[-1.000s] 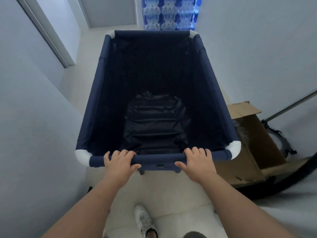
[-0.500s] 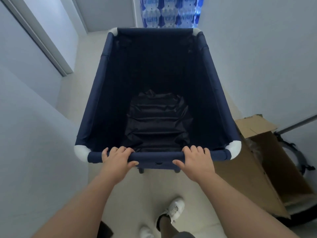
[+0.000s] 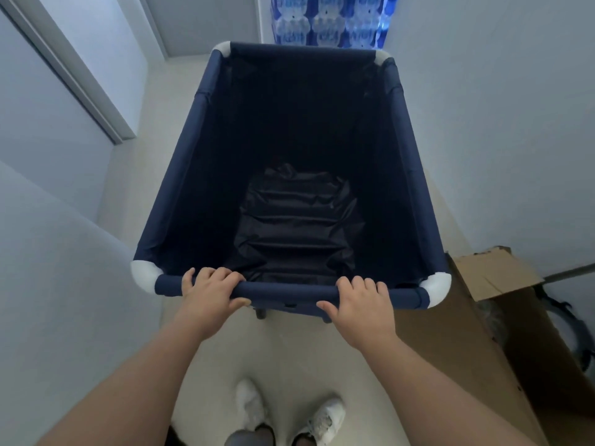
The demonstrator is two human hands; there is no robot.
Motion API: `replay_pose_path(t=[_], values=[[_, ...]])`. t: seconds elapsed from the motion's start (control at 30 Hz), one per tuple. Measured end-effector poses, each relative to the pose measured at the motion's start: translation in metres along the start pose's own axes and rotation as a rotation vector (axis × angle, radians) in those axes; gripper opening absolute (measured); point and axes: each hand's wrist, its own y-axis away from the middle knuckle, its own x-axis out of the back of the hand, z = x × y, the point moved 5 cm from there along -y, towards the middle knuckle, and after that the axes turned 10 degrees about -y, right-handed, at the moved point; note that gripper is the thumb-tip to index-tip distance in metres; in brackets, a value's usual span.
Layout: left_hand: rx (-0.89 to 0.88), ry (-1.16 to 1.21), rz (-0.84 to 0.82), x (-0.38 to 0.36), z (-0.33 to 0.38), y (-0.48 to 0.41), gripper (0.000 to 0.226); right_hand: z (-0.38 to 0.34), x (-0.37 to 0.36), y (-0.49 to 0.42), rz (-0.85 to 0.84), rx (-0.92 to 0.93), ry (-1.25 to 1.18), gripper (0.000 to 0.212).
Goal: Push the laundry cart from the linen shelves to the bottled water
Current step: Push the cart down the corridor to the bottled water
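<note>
Two bare hands grip the near rail of the laundry cart [image 3: 180, 188]: the left hand [image 3: 209, 292] is wrapped over the rail close to the left white corner cap [image 3: 145, 275], fingers curled over the top and thumb tucked beneath, and the right hand [image 3: 362, 305] is clasped the same way nearer the right white corner cap [image 3: 436, 289]. Both forearms reach up from the lower corners of the view. Between the hands the navy fabric sleeve of the rail runs bare.

Inside, the cart is deep and dark, its navy cloth walls sloping down to a wrinkled black floor panel [image 3: 296, 233]. Nothing else can be made out in it. Two more white caps mark the far corners, and small dark feet or casters show just under the near rail.

Beyond the far rim, stacked packs of bottled water [image 3: 325, 20] in blue wrap stand against the end of the narrow passage, near the cart's far edge; whether they touch cannot be told. Pale walls close in on both sides, with a door frame [image 3: 74, 82] on the left. An open cardboard box [image 3: 492, 278] sits on the floor just beside the cart's right near corner. White shoes [image 3: 322, 423] stand on the light floor [image 3: 289, 349] below.
</note>
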Motion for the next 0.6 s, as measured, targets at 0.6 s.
replay_pose_path(t=[0.6], values=[[-0.182, -0.049, 0.02, 0.021, -0.109, -0.118, 0.038, -0.087, 0.009, -0.099, 0.018, -0.074, 0.019, 0.058]])
